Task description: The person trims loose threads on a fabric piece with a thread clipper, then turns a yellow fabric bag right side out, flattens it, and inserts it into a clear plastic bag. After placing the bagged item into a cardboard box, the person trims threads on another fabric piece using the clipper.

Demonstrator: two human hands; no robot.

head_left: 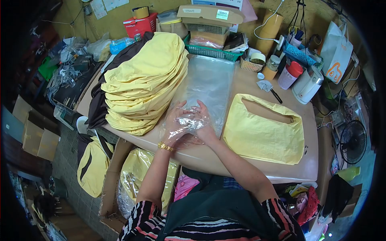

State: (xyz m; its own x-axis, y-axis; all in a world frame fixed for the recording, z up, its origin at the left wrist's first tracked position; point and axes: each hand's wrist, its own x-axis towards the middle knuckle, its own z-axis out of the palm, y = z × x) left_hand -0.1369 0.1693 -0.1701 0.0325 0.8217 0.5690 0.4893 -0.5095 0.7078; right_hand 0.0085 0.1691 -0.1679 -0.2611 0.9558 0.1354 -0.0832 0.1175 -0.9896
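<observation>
A crumpled clear plastic bag [188,121] is gathered between my two hands above the table's front part. My left hand [175,122], with a gold bracelet at the wrist, grips it from the left. My right hand [205,127] grips its right side; glare on the film partly hides the fingers of both. Beneath and beyond them lies a flat stack of clear plastic bags [211,78]. Right of my hands, a folded yellow cloth piece [263,134] with an oblong opening lies flat. To the left rises a tall pile of folded yellow cloth pieces [140,84].
Dark cloth [100,94] borders the pile. A green basket [213,52] with boxes, a pink cup [286,78], a white kettle [307,85] and black tweezers-like tool [276,96] are farther back. An open cardboard box [112,182] holding bagged yellow cloth stands below the front edge.
</observation>
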